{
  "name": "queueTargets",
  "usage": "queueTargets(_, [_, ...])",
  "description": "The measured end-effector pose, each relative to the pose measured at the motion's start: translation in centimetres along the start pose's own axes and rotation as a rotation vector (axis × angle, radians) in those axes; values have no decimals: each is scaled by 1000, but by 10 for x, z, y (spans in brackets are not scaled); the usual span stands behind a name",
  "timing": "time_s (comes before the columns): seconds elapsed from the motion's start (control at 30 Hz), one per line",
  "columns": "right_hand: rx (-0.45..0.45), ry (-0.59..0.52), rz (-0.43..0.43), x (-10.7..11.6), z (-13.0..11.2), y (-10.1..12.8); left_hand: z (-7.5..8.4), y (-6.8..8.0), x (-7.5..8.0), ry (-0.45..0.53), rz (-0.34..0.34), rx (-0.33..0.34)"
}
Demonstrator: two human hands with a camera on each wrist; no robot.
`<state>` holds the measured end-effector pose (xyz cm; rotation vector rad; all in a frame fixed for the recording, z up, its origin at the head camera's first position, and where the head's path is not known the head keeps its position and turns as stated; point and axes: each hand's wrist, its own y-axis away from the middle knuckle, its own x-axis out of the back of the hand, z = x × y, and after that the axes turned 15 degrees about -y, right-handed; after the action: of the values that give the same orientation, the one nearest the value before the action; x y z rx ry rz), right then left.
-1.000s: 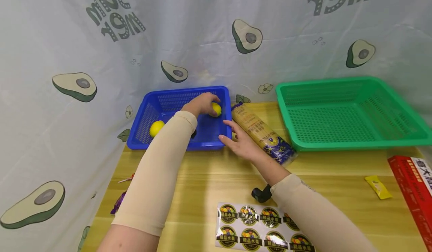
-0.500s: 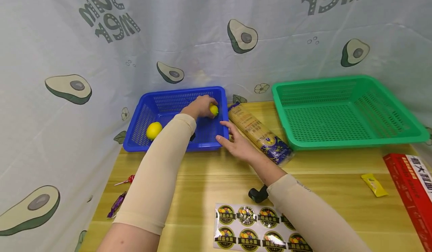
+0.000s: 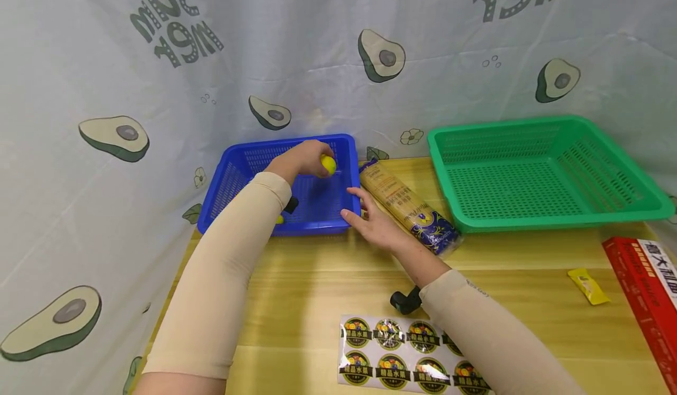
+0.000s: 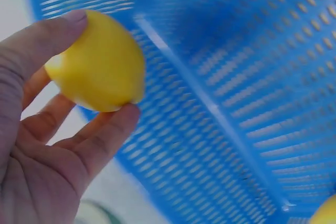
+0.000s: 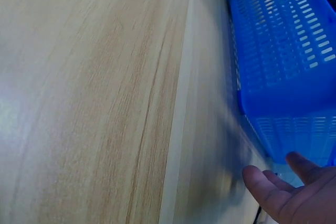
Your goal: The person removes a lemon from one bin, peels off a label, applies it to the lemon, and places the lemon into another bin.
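In the head view my left hand (image 3: 307, 157) is above the right part of the blue basket (image 3: 317, 228), holding a lemon (image 3: 328, 164). The left wrist view shows the thumb and fingertips pinching this lemon (image 4: 102, 64) at its sides. Another lemon (image 3: 279, 220) lies at the basket's front side, mostly hidden by the left forearm. My right hand (image 3: 376, 223) is at the basket's front right corner, fingers loosely spread, with thumb and forefinger at the rim; whether they touch it is hard to tell.
A spaghetti packet (image 3: 409, 207) lies between the blue basket and a green basket (image 3: 529, 226). Nearer are a sheet of round fruit stickers (image 3: 391, 354), a yellow wrapped sweet (image 3: 588, 286) and a red box (image 3: 642, 301). A patterned curtain (image 3: 317, 42) hangs behind.
My left hand has lifted the lemon from the basket's right end and moved slightly left with it. The left forearm now covers the wrapped candies and most of the other lemon. My right hand stays put.
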<state>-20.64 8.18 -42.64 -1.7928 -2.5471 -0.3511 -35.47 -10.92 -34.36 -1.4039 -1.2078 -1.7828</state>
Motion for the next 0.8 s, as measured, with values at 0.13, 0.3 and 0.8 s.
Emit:
queueTargets(0.13, [-6, -15, -11, 0, -3, -1, -3, 23, 20, 74, 25, -8])
queueTargets(0.3, [-9, -30, -26, 0, -5, 0, -5, 56, 35, 206, 134, -12])
queueTargets(0.8, [-14, -16, -56, 5, -5, -1, 31, 168, -26, 533, 511, 43])
